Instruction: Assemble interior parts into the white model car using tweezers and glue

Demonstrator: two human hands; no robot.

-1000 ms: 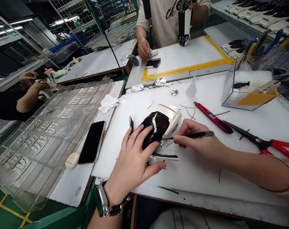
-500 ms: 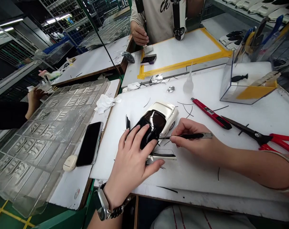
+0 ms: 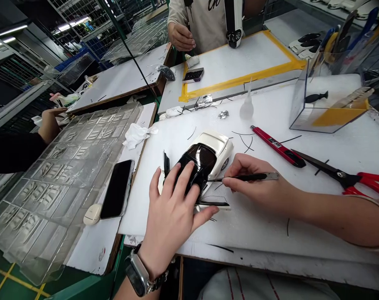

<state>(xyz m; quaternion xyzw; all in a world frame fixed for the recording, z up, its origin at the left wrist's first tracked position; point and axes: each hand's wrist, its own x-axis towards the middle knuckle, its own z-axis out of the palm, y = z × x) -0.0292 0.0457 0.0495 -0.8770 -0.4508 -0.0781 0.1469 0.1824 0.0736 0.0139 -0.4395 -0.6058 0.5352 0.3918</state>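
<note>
Spreading out under everything is the white worktable [image 3: 302, 225], scattered with thin black offcuts. To its left a clear moulded blister tray [image 3: 51, 187] overhangs the neighbouring bench, a black smartphone [image 3: 116, 188] lying just beside it. Near the middle of the table sits the white toy car [image 3: 212, 152] with its glossy black cabin piece, and that is where the action is.

The left hand [image 3: 172, 212] lies flat and open across the car's near end, fingers splayed over the black top, pressing rather than gripping. The right hand [image 3: 254, 183] is pinched closed around slim black tweezers [image 3: 248, 177], tips aimed at the car's side just below the black piece. By my read, this is the fitting stage: a thin trim strip being teased along the seam. The next move calls for a steady car and a fine nudge of the tips, no slip onto the gloss.

Farther right lie the red utility knife [image 3: 278, 148] and the red-handled scissors [image 3: 348, 180], both untouched. Across the table a co-worker's hand [image 3: 181, 37] hovers over another bench.
</note>
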